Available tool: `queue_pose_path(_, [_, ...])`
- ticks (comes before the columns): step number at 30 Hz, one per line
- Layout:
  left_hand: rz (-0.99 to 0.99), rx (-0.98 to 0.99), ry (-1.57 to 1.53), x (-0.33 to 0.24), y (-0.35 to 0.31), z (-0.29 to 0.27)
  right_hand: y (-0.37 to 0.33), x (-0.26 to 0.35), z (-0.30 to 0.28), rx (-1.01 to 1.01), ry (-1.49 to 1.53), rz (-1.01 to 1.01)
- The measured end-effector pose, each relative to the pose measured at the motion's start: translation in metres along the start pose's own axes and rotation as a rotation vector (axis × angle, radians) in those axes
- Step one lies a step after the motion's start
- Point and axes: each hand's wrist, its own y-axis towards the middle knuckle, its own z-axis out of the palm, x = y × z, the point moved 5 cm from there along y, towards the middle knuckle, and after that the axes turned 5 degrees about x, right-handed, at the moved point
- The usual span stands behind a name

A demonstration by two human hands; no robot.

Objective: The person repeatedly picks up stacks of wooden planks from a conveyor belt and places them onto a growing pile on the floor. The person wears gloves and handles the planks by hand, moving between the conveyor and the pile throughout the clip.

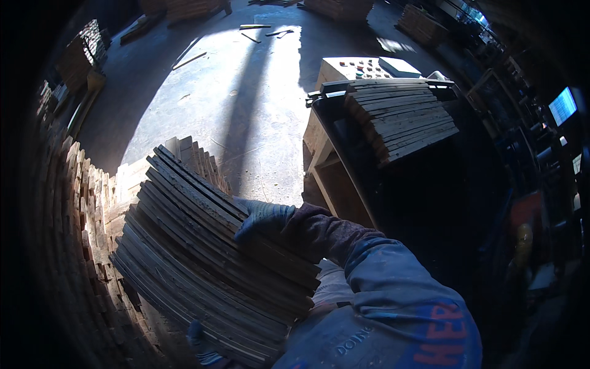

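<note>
A wide bundle of thin wooden slats (203,246), laid side by side and tilted, is held between my two gloved hands. My right hand (264,218) presses on its far right side, fingers wrapped over the outermost slats. At the near side my left hand (203,345) grips the lower edge; only part of its glove shows, the rest being in shadow. The bundle lies over or against a tall stack of wooden boards (86,246) on the left; whether it rests on that stack I cannot tell.
To the right, a dark-topped table (344,147) carries another row of slats (405,117). Behind it stands a pale control box (350,69) with several buttons. Loose wood strips (189,60) lie on the sunlit concrete floor (258,123). Further wood stacks (77,61) stand at the back left.
</note>
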Motion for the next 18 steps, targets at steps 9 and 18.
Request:
queue_pose_path(9, [0.025,0.683,0.743,0.052,0.074,0.324,-0.421,0.142,-0.021,-0.706,-0.278,-0.569])
queue_pose_path(18, [-0.499,1.633,0.865,0.449,-0.015,0.662,-0.840,-0.127,-0.033,-1.564,-0.083,-0.431])
